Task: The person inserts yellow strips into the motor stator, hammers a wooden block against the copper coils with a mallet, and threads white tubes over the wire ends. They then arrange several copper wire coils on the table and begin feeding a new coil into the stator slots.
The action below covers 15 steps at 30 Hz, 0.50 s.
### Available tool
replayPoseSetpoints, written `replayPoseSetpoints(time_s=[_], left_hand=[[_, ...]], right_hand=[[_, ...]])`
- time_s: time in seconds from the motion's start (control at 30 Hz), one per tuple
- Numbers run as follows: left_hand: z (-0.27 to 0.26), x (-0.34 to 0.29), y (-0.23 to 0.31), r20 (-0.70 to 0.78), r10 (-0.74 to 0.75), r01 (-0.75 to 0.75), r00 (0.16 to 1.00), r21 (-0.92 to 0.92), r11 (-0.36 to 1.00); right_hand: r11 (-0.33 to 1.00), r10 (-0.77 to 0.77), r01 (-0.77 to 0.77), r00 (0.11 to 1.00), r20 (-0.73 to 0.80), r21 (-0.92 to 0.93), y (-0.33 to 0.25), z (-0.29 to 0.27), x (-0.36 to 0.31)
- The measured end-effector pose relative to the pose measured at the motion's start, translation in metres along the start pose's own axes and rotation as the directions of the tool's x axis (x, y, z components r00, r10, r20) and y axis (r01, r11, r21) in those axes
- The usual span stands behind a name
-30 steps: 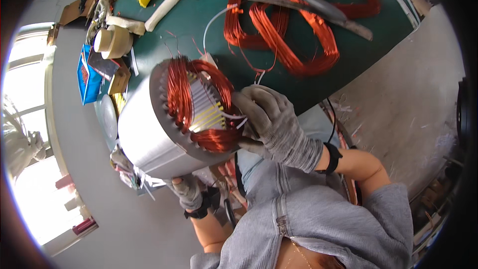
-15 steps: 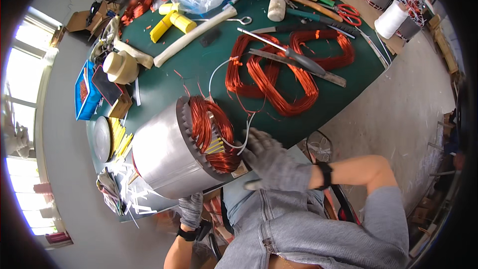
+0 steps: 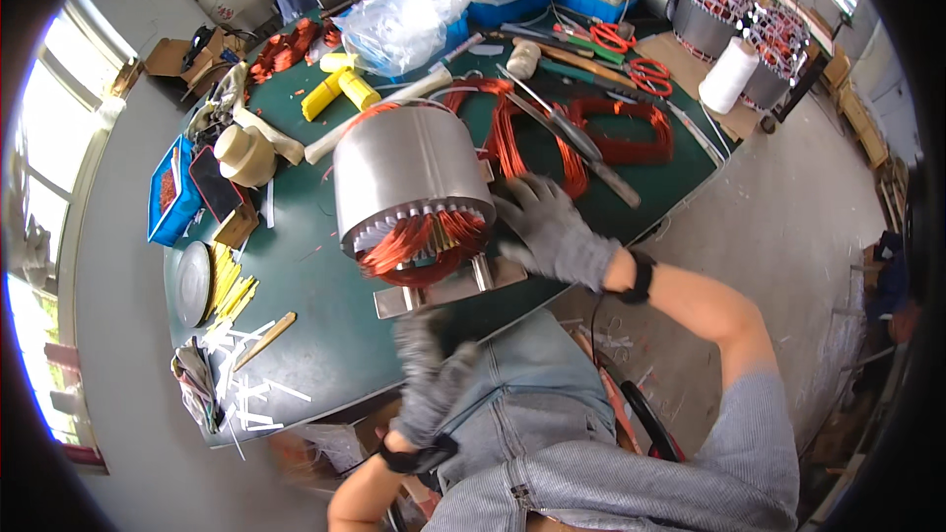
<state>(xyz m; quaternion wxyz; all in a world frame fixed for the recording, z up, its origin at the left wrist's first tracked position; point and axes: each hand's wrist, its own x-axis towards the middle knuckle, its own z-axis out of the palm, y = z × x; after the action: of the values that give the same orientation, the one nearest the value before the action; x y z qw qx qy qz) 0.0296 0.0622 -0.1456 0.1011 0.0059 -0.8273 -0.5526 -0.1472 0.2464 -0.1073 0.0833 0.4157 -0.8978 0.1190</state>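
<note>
Bright window (image 3: 59, 335) and grey wall (image 3: 128, 305) stand at left. Green table (image 3: 305, 286) follows, bearing a blue tray (image 3: 175, 222) and yellow strips (image 3: 229, 288). Left hand (image 3: 429, 379), gloved and motion-blurred: thumb parted from fingers, contact undetermined. Metal cylinder (image 3: 409, 163) rests on a metal stand (image 3: 448, 294) near the table's front edge, copper windings (image 3: 409, 246) at its near end. Right hand (image 3: 562, 232), gloved: fingers spread beside the cylinder, touch indeterminable. Red wire coils (image 3: 631, 146) lie beyond; white spool (image 3: 727, 76) at far right.
</note>
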Motion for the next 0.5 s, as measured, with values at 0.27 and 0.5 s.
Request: replayPoseSetpoints(time_s=[0.27,0.5], left_hand=[[-0.04,0.055,-0.012,0.047,0.017,-0.049,0.999,0.841,0.538],[-0.076,0.069,-0.017,0.227,-0.074,-0.099,0.971,0.664,0.741]], right_hand=[[0.999,-0.021,0.027,0.976,0.217,-0.025,-0.02,0.022,-0.011],[0.908,-0.39,0.314,0.877,0.283,0.276,0.03,0.009,0.0]])
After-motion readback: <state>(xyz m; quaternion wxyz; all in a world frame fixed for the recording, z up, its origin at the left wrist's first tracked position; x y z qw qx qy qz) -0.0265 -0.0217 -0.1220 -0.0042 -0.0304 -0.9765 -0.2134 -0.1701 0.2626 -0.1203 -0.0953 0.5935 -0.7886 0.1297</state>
